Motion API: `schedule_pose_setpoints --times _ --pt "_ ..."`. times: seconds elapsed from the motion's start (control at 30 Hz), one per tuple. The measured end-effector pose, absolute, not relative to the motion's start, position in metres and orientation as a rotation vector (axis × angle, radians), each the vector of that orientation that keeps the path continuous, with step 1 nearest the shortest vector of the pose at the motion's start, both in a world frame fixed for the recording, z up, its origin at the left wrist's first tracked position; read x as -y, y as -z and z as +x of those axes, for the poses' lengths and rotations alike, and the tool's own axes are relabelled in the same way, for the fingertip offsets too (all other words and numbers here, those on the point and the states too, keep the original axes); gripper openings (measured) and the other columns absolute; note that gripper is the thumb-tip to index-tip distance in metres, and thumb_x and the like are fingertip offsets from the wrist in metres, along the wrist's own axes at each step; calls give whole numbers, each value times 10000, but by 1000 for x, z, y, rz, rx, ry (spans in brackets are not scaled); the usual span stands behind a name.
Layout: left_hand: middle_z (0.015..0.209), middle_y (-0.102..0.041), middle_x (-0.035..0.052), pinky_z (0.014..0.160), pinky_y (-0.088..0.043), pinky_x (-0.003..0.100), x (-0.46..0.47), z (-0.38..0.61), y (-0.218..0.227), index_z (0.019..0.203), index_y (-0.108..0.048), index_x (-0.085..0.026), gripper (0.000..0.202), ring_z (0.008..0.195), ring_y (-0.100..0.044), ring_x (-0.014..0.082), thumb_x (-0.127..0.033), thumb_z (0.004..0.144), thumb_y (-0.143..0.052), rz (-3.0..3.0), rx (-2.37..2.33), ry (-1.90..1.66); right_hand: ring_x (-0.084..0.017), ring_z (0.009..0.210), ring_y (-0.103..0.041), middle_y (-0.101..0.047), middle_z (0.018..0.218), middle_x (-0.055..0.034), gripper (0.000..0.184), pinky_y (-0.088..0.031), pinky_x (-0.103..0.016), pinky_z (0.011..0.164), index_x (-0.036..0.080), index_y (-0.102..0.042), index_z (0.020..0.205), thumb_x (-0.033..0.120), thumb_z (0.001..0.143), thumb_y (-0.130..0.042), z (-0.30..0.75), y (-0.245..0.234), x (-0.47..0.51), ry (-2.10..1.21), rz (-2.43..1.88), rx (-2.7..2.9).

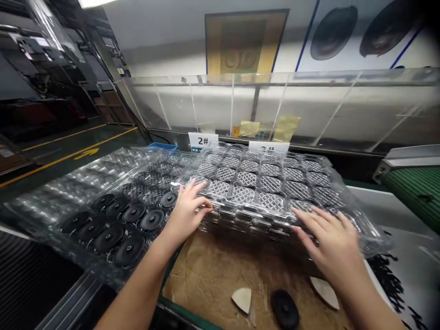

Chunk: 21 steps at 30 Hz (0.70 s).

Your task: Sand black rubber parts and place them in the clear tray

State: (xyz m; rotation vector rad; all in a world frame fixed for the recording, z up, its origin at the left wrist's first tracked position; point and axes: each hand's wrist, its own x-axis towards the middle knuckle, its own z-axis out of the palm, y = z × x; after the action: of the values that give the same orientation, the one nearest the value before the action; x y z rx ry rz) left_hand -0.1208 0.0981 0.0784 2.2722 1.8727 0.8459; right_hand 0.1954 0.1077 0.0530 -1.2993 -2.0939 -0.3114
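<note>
A stack of clear plastic trays (264, 183) with diamond-patterned pockets lies in front of me. My left hand (187, 208) grips the stack's near left edge, thumb under the rim and fingers on top. On the near right part of the top tray rests my right hand (332, 238), flat with fingers spread. To the left lies another clear tray (68, 197) holding several round black speaker parts (132, 213), close to my left hand.
A brown cardboard sheet (213, 275) lies below the stack, with a loose black disc (284, 308) and two pale wedge pieces (242, 299) on it. A clear acrylic guard (275, 105) with "2#" labels (202, 141) stands behind. A green belt (415, 188) is at right.
</note>
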Motion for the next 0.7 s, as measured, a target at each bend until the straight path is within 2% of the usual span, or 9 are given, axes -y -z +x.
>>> schedule_pose_setpoints --times 0.07,0.17,0.3,0.4,0.5,0.53,0.6,0.67,0.7 --pt "1346 -540 116 1082 -151 638 -101 -114 -79 730 -629 -203 139 1372 -272 335 -235 828 -535 2261 -1825 -838 -260 911 -614 -691 912 -79 416 -275 -533 1025 204 -649 1110 413 954 -326 208 -47 -117 368 -1329 2076" --pt "1331 -560 95 1097 -147 605 -101 -104 -79 721 -633 -211 128 1364 -298 312 -225 816 -547 2230 -1776 -847 -227 804 -621 -695 839 -47 423 -312 -523 1006 232 -676 1005 441 958 -311 220 -43 -120 358 -1325 2007" --pt "1319 -571 95 1110 -101 587 -101 -97 -78 688 -642 -209 118 1365 -293 317 -202 786 -578 2153 -1750 -918 -242 829 -618 -689 884 -67 418 -309 -564 996 215 -658 1050 418 957 -305 226 -42 -119 376 -1291 2034" --pt "1280 -598 95 1130 -101 531 -93 -92 -82 696 -640 -207 110 1335 -356 286 -210 789 -582 2052 -1742 -1067 -234 906 -610 -667 979 -80 313 -271 -558 1048 192 -643 1059 330 939 -388 226 -47 -106 271 -1200 1981" --pt "1160 -652 79 1117 -224 445 -72 -82 -85 769 -635 -212 103 1213 -499 225 -254 822 -557 1872 -1730 -1262 -230 1027 -575 -634 1058 -68 235 -304 -492 1068 214 -635 1068 206 890 -481 226 -51 -82 61 -1080 1901" --pt "1069 -677 66 1062 -332 412 -63 -75 -83 794 -636 -214 104 1116 -567 208 -271 827 -555 1793 -1711 -1289 -223 1046 -569 -632 1063 -57 250 -343 -445 1053 231 -632 1079 176 876 -496 226 -51 -72 -21 -1045 1913" --pt "797 -684 26 773 -533 318 -45 -58 -72 768 -642 -210 130 783 -661 170 -302 820 -567 1638 -1627 -1223 -194 1005 -595 -648 1025 -35 285 -454 -315 943 257 -623 1098 147 860 -512 225 -44 -54 -232 -984 1984" --pt "610 -629 -3 451 -510 252 -30 -35 -50 687 -644 -181 175 448 -581 125 -335 769 -621 1504 -1483 -1047 -156 871 -636 -674 926 -12 293 -515 -213 768 273 -620 1093 133 854 -526 222 -29 -36 -490 -948 2022" --pt "579 -611 -8 386 -482 243 -23 -22 -37 689 -640 -170 194 394 -545 116 -355 746 -640 1441 -1420 -974 -142 807 -645 -682 877 -1 290 -519 -187 703 279 -621 1088 133 852 -537 220 -20 -27 -612 -953 1997"
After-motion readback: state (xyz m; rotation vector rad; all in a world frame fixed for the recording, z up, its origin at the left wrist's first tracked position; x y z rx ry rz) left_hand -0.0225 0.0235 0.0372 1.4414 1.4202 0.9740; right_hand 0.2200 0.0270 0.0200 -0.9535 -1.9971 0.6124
